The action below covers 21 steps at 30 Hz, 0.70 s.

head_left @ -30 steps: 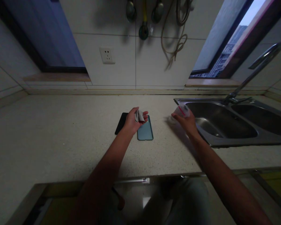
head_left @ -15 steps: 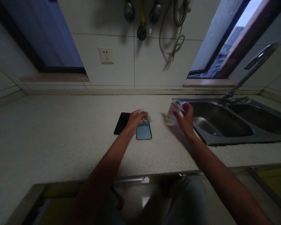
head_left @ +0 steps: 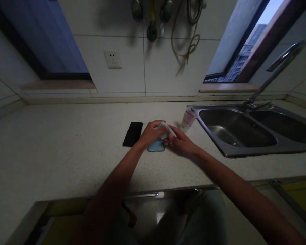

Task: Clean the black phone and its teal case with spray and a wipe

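Observation:
My left hand (head_left: 151, 132) is closed on a small white cloth (head_left: 164, 129) and presses it onto the far end of a blue phone case (head_left: 155, 146) lying on the speckled countertop (head_left: 66, 143). My right hand (head_left: 180, 141) rests right beside it, fingers curled against the same cloth and the case's edge. A black phone (head_left: 133, 133) lies flat just left of my left hand. A small clear bottle with a red-and-white label (head_left: 188, 118) stands upright behind my right hand, next to the sink rim.
A steel double sink (head_left: 244, 131) with a tall faucet (head_left: 275, 71) fills the right side. Utensils and a coiled cord (head_left: 186, 44) hang on the tiled wall by a socket (head_left: 112, 59). The counter's front edge runs below my forearms.
My right hand has set the bottle upright by the sink and come left to the cloth. My left hand has lowered the cloth onto the blue case.

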### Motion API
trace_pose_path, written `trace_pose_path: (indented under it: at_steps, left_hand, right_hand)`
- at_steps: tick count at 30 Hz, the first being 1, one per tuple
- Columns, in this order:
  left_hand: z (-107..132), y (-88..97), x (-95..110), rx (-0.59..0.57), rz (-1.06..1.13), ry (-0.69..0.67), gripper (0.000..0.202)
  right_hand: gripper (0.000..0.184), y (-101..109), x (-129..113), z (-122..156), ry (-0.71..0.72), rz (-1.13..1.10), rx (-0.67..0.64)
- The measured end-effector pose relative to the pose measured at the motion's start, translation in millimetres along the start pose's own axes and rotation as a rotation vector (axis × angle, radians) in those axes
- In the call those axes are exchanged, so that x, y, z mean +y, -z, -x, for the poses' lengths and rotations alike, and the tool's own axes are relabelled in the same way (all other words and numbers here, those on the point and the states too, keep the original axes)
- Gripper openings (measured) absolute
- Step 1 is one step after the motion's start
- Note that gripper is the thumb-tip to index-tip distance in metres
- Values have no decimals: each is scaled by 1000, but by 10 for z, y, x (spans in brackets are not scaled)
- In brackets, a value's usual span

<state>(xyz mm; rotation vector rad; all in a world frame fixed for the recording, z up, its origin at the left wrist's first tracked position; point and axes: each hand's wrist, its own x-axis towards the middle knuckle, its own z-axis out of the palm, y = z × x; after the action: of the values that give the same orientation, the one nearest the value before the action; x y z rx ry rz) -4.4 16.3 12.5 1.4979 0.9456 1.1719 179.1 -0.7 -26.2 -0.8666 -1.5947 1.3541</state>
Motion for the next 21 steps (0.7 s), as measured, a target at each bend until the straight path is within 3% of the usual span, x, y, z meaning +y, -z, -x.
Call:
trace_pose_path:
  at_steps: [4, 7, 10, 13, 16, 21]
  left_hand:
    - [-9, -2, -10, -33, -198, -95, 21]
    - [2, 18, 23, 18, -522, -155, 33]
    - [47, 71, 66, 111, -985, -78, 43]
    - [93, 123, 83, 74, -1283, 110, 37]
    - [102, 141, 70, -22, -1357, 264, 40]
    - [49, 174, 5, -20, -1283, 283, 34]
  right_hand:
    - [57, -27, -119, -16, -28, -56, 84]
    - [40, 56, -226, -35, -32, 11, 241]
    - [38, 136, -263, -48, -79, -39, 384]
    - [38, 165, -257, -49, -118, -102, 437]
    - [38, 146, -256, -43, -153, -98, 418]
    - [36, 102, -254, -37, -190, -57, 369]
